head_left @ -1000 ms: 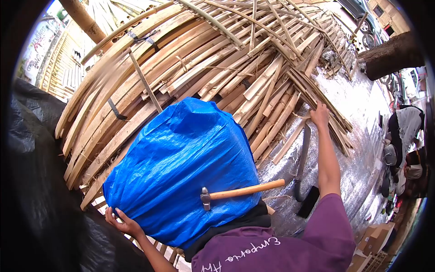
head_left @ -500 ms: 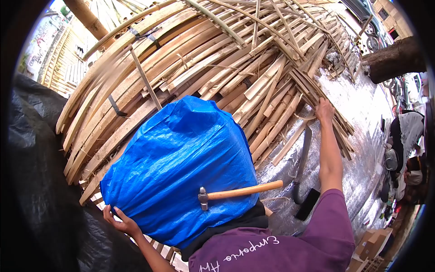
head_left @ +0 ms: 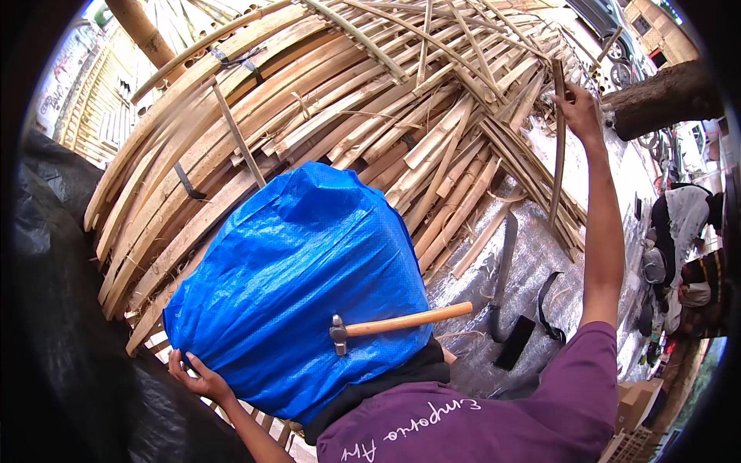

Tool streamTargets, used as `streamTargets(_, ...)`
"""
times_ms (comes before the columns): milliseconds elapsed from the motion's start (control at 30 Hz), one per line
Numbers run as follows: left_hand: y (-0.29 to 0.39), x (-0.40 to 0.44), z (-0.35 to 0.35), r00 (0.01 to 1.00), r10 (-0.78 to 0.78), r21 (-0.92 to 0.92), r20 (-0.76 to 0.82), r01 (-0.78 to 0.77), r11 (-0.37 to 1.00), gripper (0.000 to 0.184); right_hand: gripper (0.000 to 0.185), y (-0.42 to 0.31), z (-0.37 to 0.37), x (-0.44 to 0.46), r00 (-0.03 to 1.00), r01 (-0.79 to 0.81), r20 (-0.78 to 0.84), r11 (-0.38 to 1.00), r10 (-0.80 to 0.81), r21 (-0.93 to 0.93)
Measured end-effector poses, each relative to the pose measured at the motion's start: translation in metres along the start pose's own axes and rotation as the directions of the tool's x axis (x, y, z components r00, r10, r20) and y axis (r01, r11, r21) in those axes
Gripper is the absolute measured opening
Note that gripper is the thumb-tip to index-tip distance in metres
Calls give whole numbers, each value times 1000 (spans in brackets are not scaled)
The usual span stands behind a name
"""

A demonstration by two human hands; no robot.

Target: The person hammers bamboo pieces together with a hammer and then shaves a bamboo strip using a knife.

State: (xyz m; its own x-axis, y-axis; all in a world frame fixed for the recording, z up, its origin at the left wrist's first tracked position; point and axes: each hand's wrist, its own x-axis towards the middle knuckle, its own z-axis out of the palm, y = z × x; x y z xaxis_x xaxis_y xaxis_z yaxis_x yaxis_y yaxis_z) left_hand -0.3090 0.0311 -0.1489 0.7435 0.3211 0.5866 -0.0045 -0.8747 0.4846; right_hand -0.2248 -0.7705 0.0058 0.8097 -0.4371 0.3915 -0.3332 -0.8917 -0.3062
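My right hand (head_left: 580, 112) is raised at the upper right, its fingers closed round a dark bamboo strip (head_left: 559, 154) that stands nearly upright over the foil sheet. Beside it lies a heap of split bamboo strips (head_left: 455, 170). My left hand (head_left: 201, 378) rests at the lower left edge of the blue tarp (head_left: 309, 278), thumb and fingers apart, touching the tarp. A hammer (head_left: 401, 319) with a wooden handle lies on the tarp over my lap. To the right of the tarp, a long curved blade (head_left: 505, 262) lies on the foil.
Silver foil sheeting (head_left: 602, 285) spreads on the right, with a black phone-like slab (head_left: 515, 343) and a black strap (head_left: 545, 309). A thick log (head_left: 664, 99) juts in at the upper right. Black plastic (head_left: 69, 309) hangs at the left. Cardboard (head_left: 636, 403) stands lower right.
My right hand has moved up and away from the crossed strips, lifting one dark strip nearly upright. The black strap on the foil has come into view. My left hand stays at the tarp edge.
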Motion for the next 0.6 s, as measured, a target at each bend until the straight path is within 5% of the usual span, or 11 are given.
streamTargets(200,4,8,3,997,-77,-118,-19,74,990,23,30,-111,-55,43,941,337,-83,891,-328,304)
streamTargets(300,16,31,7,997,-3,-206,-72,-12,979,22,31,-149,-63,64,898,407,-62,768,-436,494)
streamTargets(433,65,73,18,990,70,-506,-126,-125,853,25,19,-253,-73,51,907,421,-338,592,-252,687)
streamTargets(600,137,105,29,964,245,-638,-101,-252,727,30,16,-338,-71,20,919,386,-377,470,-117,794)
